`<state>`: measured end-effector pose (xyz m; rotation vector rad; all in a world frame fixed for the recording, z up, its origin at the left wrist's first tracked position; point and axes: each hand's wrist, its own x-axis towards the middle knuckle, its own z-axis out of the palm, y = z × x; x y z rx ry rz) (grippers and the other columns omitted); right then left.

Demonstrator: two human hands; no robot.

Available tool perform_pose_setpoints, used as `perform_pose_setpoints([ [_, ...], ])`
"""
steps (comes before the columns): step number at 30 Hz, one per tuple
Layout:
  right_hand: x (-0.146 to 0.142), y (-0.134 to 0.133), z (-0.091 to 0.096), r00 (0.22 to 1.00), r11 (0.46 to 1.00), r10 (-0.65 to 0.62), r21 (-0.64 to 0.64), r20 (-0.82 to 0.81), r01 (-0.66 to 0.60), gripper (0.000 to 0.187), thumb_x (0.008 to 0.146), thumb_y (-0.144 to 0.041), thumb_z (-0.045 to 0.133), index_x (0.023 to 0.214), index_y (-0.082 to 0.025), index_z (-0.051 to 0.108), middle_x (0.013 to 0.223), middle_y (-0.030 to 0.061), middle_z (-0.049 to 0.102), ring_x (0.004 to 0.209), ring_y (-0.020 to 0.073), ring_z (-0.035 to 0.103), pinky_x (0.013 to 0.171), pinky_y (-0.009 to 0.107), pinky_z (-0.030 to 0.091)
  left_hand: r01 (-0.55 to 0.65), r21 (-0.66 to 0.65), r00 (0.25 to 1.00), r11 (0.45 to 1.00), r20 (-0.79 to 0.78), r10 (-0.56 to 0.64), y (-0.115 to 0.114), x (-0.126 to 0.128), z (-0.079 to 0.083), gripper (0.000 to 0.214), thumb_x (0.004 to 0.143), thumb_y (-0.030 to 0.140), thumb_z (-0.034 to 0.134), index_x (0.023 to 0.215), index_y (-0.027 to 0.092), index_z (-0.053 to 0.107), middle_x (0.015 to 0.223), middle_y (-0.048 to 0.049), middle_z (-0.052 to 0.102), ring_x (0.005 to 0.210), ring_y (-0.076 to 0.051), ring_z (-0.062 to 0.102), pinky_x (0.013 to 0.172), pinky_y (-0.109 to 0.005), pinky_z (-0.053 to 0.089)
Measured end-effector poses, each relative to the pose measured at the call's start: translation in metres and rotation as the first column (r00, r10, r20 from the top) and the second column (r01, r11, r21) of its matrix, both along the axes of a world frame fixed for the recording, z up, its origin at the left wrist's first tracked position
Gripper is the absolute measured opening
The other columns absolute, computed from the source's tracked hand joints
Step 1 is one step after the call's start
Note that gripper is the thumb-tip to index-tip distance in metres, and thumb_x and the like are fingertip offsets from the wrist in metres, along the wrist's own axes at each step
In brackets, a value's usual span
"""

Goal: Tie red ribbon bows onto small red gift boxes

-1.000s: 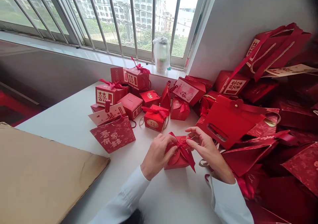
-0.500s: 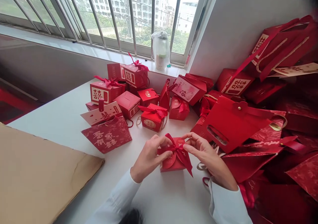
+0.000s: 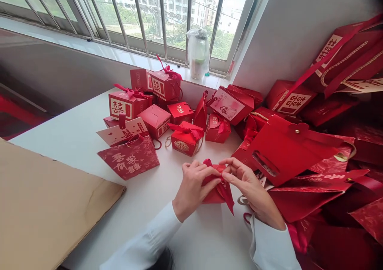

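A small red gift box (image 3: pixel 213 198) sits on the white table in front of me, partly covered by my hands. Across its top runs a red ribbon (image 3: pixel 226 198), one tail hanging down over the near right side. My left hand (image 3: pixel 194 187) reaches over the box from the left, thumb and forefinger pinched on the ribbon near its knot. From the right, my right hand (image 3: pixel 247 186) pinches the ribbon at the same spot, its fingertips almost meeting the left ones. The knot itself is mostly hidden behind the fingers.
Several red boxes, among them a ribboned one (image 3: pixel 185 140), stand behind my hands. Red bags (image 3: pixel 295 150) are heaped at the right. A cardboard sheet (image 3: pixel 60 206) covers the table's left front. A plastic-wrapped cup (image 3: pixel 198 58) rests on the windowsill (image 3: pixel 119 56).
My left hand has moved right, over the box, and its fingertips have closed in on the knot beside the right hand's. My right hand has hardly moved. The view has shifted slightly.
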<state>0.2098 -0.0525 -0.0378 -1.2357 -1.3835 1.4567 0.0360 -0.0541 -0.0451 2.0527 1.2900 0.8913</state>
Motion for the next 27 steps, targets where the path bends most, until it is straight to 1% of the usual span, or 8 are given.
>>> perform_pose_setpoints([
  [3,-0.001,0.000,0.003,0.999,0.999,-0.045,-0.002,0.014,0.045,0.031,0.080,-0.036,0.062,0.106,-0.021,0.054,0.069,-0.0033,0.051,0.068,0.0139,0.050,0.068,0.027,0.041,-0.021,0.002,1.000,1.000,0.009,0.021,-0.001,0.002,-0.004,0.010,0.087,0.028,0.057,0.085,0.024,0.066,0.082,0.0037,0.069,0.080,-0.016,0.050,0.079,-0.036,0.025],
  [6,0.001,0.001,0.005,0.996,0.996,-0.082,0.024,0.033,0.081,0.032,0.079,-0.035,0.062,0.108,-0.022,0.053,0.068,-0.0040,0.050,0.067,0.0138,0.049,0.069,0.027,0.039,-0.003,-0.007,1.000,1.000,0.016,0.003,0.000,-0.001,-0.006,0.008,0.087,0.025,0.057,0.084,0.024,0.065,0.082,0.0038,0.069,0.080,-0.016,0.050,0.080,-0.036,0.024],
  [11,0.004,0.001,0.004,0.999,1.000,-0.019,-0.001,0.045,0.019,0.033,0.081,-0.041,0.061,0.106,-0.021,0.053,0.069,-0.0034,0.051,0.068,0.0139,0.049,0.067,0.027,0.039,0.015,-0.017,0.999,1.000,0.029,-0.015,0.000,-0.003,-0.006,0.008,0.087,0.026,0.057,0.085,0.024,0.065,0.085,0.0045,0.070,0.081,-0.016,0.051,0.081,-0.036,0.025],
  [13,0.005,0.001,0.002,0.999,1.000,-0.012,-0.010,0.044,0.013,0.035,0.081,-0.045,0.061,0.106,-0.021,0.053,0.064,-0.0051,0.048,0.063,0.0128,0.047,0.063,0.026,0.038,0.016,-0.031,0.999,0.999,0.045,-0.015,-0.001,-0.004,-0.005,0.007,0.087,0.028,0.058,0.089,0.025,0.064,0.085,0.0044,0.069,0.081,-0.016,0.052,0.082,-0.036,0.025],
  [15,0.003,0.002,0.001,0.999,1.000,-0.024,-0.017,0.039,0.025,0.037,0.080,-0.046,0.062,0.105,-0.021,0.052,0.060,-0.0071,0.044,0.058,0.0116,0.044,0.059,0.025,0.036,0.013,-0.053,0.998,0.999,0.062,-0.010,-0.002,-0.006,-0.003,0.011,0.088,0.031,0.056,0.095,0.026,0.063,0.081,0.0037,0.068,0.081,-0.016,0.053,0.083,-0.035,0.027],
  [19,-0.001,0.002,0.002,0.999,0.999,-0.039,-0.019,0.023,0.039,0.038,0.076,-0.041,0.067,0.105,-0.021,0.051,0.060,-0.0080,0.043,0.055,0.0103,0.040,0.056,0.023,0.034,-0.011,-0.110,0.995,0.994,0.100,0.023,-0.004,-0.010,-0.001,0.018,0.092,0.031,0.046,0.101,0.026,0.061,0.077,0.0020,0.064,0.080,-0.017,0.055,0.081,-0.034,0.031],
  [23,-0.004,0.002,0.000,0.997,0.997,-0.067,0.043,0.049,0.065,0.034,0.076,-0.034,0.067,0.104,-0.022,0.053,0.065,-0.0061,0.046,0.059,0.0110,0.043,0.058,0.024,0.036,-0.041,-0.130,0.992,0.991,0.112,0.055,-0.007,-0.013,-0.001,0.014,0.090,0.027,0.047,0.098,0.024,0.059,0.078,0.0022,0.064,0.078,-0.016,0.056,0.081,-0.034,0.032],
  [27,-0.007,0.004,-0.007,0.981,0.984,-0.120,0.153,0.152,0.096,0.028,0.077,-0.035,0.064,0.100,-0.021,0.057,0.069,-0.0036,0.049,0.063,0.0135,0.047,0.060,0.025,0.039,-0.054,-0.122,0.995,0.991,0.080,0.064,-0.010,-0.013,-0.003,0.012,0.090,0.023,0.047,0.096,0.024,0.058,0.076,0.0035,0.064,0.079,-0.016,0.056,0.082,-0.036,0.029],
])
